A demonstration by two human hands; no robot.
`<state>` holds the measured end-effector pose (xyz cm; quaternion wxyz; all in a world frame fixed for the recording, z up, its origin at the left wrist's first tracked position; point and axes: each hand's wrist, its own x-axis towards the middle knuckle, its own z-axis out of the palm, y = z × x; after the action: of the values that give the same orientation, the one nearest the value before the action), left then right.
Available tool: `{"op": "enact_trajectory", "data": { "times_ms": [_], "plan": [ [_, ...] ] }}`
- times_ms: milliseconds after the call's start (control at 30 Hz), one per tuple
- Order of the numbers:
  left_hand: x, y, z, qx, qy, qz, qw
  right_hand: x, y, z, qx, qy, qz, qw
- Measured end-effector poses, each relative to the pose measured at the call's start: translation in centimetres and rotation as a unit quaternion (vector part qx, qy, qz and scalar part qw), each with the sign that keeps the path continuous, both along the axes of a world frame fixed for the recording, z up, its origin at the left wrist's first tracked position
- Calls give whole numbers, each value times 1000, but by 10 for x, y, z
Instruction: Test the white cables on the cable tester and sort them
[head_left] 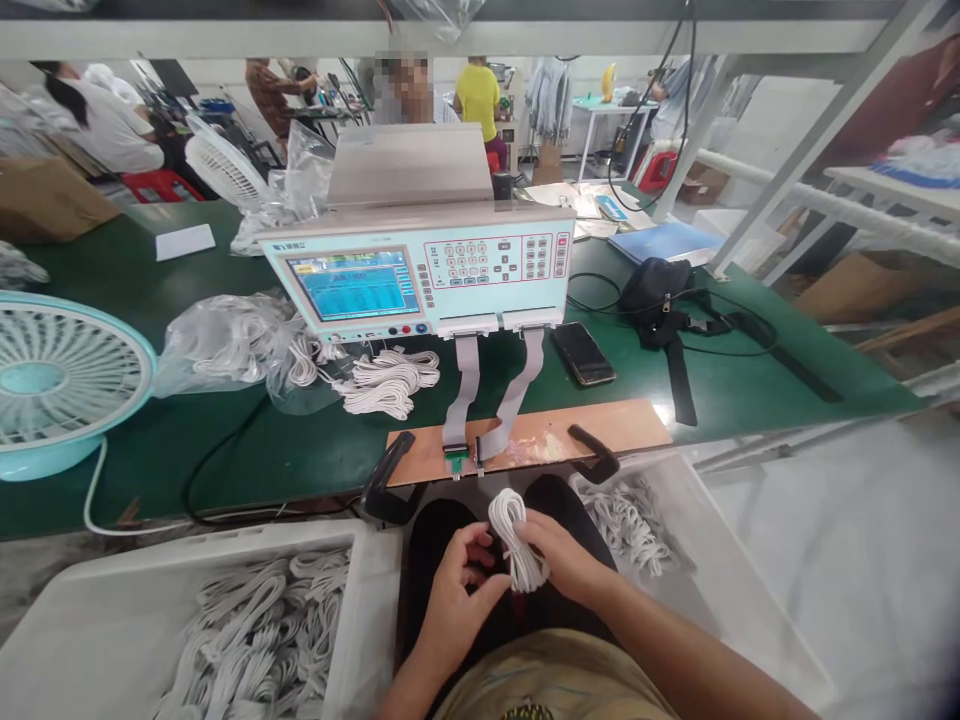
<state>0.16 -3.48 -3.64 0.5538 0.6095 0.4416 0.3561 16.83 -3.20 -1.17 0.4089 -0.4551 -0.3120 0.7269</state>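
A coiled bundle of white cable (pixel 516 540) is held above my lap, in front of the table edge. My right hand (pixel 562 555) grips it from the right side, with the fingers partly hidden behind the coil. On the other side my left hand (pixel 461 590) has its fingers curved and apart from the thumb. Its thumb tip is close to the bundle; whether they touch I cannot tell. Beyond the hands, two grey ribbon cables (pixel 463 385) run from a tester with a blue screen (pixel 360 283) down to small connectors (pixel 457 460) on a wooden board (pixel 607 428).
Black clamps (pixel 390 480) hold the board at the table edge. White bins with cable bundles stand at left (pixel 375 570) and right (pixel 720 510). On the green table are more cable bundles (pixel 390 380), a phone (pixel 583 353), a fan (pixel 67 380) and a black bag (pixel 656 300).
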Motion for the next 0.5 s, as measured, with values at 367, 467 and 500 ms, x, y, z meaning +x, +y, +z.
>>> {"op": "enact_trajectory", "data": {
  "times_ms": [367,467,500],
  "plan": [
    [16,-14,-6,120,65,20,990,-16,3,-24,19,-121,-108,987],
    [16,-7,-5,-15,-44,80,996,-9,2,-31,74,-298,-84,948],
    [15,-5,-5,-32,-60,103,992,-6,1,-32,112,-356,-87,924]
  ]
}}
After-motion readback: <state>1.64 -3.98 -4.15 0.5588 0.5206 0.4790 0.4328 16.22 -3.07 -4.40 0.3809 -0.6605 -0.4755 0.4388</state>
